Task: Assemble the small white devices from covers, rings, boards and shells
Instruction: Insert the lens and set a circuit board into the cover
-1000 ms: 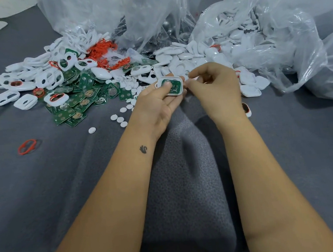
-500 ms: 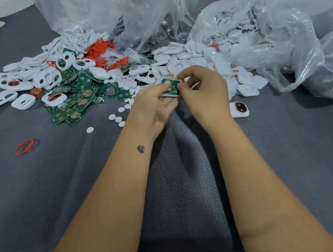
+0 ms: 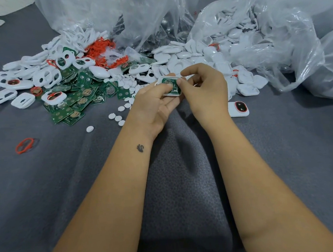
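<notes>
My left hand (image 3: 155, 104) holds a small white cover with a green board (image 3: 171, 85) lying in it, thumb on top of the board. My right hand (image 3: 205, 89) meets it from the right, its thumb and fingertips pinching the board's right edge. A finished white device with a red ring (image 3: 239, 108) lies on the grey cloth just right of my right wrist. Loose green boards (image 3: 74, 106), white covers (image 3: 41, 77), orange-red rings (image 3: 101, 47) and small white discs (image 3: 118, 116) are heaped at the back left.
Clear plastic bags (image 3: 263, 25) full of white shells (image 3: 245, 86) spill open at the back and right. A single red ring (image 3: 24, 145) lies alone on the grey cloth (image 3: 65, 186) at the left.
My right hand has moved in from beside the part to pinch the board's edge. The finished device next to my right wrist is now uncovered. My left hand has barely moved.
</notes>
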`<state>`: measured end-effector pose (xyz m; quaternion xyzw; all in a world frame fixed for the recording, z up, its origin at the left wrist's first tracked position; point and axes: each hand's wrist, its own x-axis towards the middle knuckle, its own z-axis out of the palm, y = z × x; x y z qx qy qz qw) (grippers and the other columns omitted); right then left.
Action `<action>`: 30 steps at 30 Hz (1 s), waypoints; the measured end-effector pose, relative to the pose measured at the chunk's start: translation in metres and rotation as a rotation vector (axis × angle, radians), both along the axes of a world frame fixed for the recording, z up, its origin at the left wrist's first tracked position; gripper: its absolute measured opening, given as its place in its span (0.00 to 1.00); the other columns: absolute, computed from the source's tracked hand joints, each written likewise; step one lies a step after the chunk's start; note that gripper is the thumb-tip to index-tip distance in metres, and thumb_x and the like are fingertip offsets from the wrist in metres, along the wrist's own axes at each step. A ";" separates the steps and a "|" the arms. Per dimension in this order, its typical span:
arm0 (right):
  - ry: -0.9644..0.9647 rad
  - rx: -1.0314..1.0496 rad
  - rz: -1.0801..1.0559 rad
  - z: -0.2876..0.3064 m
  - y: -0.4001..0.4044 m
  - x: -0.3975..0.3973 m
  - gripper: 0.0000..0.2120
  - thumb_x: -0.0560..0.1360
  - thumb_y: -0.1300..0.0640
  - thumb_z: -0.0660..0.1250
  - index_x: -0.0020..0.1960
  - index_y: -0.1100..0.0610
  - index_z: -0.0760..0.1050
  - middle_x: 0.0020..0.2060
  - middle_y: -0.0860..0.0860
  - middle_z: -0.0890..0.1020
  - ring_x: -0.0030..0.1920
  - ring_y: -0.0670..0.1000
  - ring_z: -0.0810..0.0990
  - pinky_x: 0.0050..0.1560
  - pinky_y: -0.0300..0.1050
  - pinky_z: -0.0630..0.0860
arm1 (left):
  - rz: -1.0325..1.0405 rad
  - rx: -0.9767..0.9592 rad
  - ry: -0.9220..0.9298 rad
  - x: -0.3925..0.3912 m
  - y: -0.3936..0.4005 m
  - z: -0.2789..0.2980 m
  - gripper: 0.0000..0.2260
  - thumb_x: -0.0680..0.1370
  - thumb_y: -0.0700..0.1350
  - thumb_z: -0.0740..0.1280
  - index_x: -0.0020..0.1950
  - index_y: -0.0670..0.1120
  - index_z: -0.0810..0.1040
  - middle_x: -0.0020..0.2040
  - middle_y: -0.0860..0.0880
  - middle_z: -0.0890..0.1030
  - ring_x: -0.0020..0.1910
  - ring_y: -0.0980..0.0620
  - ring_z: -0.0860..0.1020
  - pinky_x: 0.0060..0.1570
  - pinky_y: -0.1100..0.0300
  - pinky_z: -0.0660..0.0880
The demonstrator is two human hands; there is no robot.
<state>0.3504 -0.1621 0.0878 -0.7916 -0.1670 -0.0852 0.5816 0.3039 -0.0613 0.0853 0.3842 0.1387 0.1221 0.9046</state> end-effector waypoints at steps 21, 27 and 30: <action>0.109 0.136 0.051 0.009 -0.005 -0.008 0.06 0.73 0.61 0.68 0.42 0.51 0.78 0.29 0.47 0.76 0.33 0.44 0.74 0.40 0.43 0.75 | 0.084 0.047 -0.045 0.000 0.002 0.000 0.07 0.80 0.31 0.58 0.54 0.33 0.74 0.45 0.38 0.85 0.46 0.45 0.84 0.47 0.56 0.82; -0.021 0.031 0.111 0.004 0.001 -0.011 0.10 0.71 0.62 0.68 0.40 0.46 0.75 0.29 0.47 0.76 0.32 0.50 0.76 0.36 0.39 0.71 | 0.136 0.090 -0.010 0.001 0.002 0.000 0.07 0.80 0.31 0.58 0.53 0.33 0.75 0.49 0.34 0.82 0.53 0.37 0.81 0.56 0.50 0.79; 0.012 0.054 0.094 0.002 0.002 -0.010 0.08 0.72 0.59 0.69 0.40 0.46 0.75 0.29 0.47 0.77 0.31 0.45 0.75 0.34 0.35 0.70 | 0.133 0.017 -0.010 0.001 0.004 -0.001 0.07 0.80 0.30 0.58 0.51 0.34 0.75 0.41 0.38 0.84 0.44 0.43 0.84 0.49 0.54 0.82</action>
